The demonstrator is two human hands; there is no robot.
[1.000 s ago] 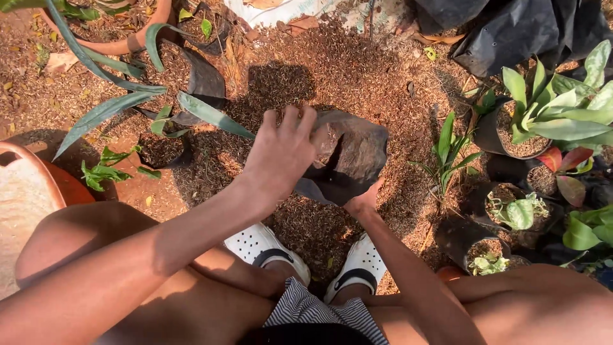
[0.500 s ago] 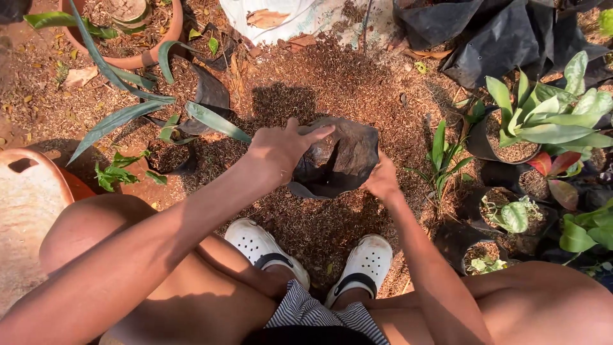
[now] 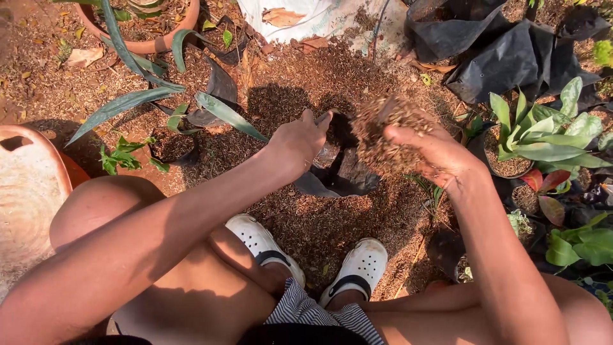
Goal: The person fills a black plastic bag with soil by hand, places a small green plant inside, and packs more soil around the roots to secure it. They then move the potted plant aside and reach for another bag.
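Observation:
A black plastic grow bag (image 3: 338, 176) sits on the husk-covered ground in front of my feet. My left hand (image 3: 299, 144) grips its rim on the left side and holds the mouth apart. My right hand (image 3: 429, 150) is raised just right of and above the bag, cupped around a heaped handful of brown husk mix (image 3: 383, 131). Loose bits fall from the handful toward the bag. The inside of the bag is in shadow.
Brown husk mix (image 3: 319, 83) covers the ground. A terracotta pot (image 3: 147, 38) with long leaves stands at top left, black plastic sheeting (image 3: 498, 51) at top right, small potted plants (image 3: 543, 137) at right. A pale basin (image 3: 25, 198) lies at left. White clogs (image 3: 361, 265) below.
My right hand has left the bag's right side and come up with a handful of husk mix above the bag. My left hand has shifted onto the bag's left rim.

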